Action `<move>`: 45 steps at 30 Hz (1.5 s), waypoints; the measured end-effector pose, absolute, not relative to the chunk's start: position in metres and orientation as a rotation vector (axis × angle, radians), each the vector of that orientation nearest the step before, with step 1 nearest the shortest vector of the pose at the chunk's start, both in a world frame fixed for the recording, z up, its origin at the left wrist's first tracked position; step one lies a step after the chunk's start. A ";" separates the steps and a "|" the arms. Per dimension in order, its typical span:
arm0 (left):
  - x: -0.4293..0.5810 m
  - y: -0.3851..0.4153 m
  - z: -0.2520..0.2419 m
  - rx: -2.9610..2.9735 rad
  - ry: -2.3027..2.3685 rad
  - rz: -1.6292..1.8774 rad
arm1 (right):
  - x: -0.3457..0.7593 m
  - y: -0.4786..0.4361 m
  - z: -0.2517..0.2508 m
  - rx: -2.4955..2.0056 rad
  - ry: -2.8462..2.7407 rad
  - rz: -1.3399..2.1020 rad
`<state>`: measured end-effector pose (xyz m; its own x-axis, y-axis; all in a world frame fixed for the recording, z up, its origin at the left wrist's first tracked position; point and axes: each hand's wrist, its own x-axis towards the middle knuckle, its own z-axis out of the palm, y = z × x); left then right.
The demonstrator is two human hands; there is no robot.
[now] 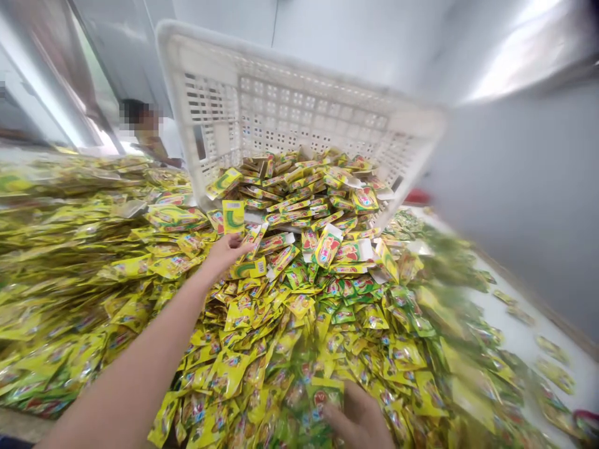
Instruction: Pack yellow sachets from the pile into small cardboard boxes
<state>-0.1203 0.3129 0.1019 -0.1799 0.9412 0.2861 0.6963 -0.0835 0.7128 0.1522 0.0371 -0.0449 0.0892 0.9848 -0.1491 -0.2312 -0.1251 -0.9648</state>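
My left hand [228,252] reaches out to the front of the box pile, its fingers closed on a small yellow box [233,216] that stands up above them. Another small open-ended box [255,240] lies against its fingertips. Low in the view, my right hand [358,418] is a little blurred, with thumb and fingers closed on a green and yellow sachet [322,396]. Under and between both hands spreads a deep heap of yellow sachets [238,368]. Small boxes [299,193], several with white flaps open, spill from a tipped white plastic crate [299,75].
More yellow packets [70,262] cover the left side. Behind them a person in a white top [171,137] is at the table. On the right, scattered sachets [555,374] lie on the white tabletop [505,324] beside a grey wall [515,187]. A red object [418,196] sits behind the crate.
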 end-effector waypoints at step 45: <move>-0.019 0.051 -0.060 1.176 1.057 0.800 | 0.164 0.041 -0.013 -1.311 -1.587 0.903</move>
<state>-0.0193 0.0505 -0.0603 0.3282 0.9174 -0.2251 0.0325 0.2272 0.9733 0.1642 0.0413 -0.0128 -0.0738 0.9828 0.1693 0.3565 0.1845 -0.9159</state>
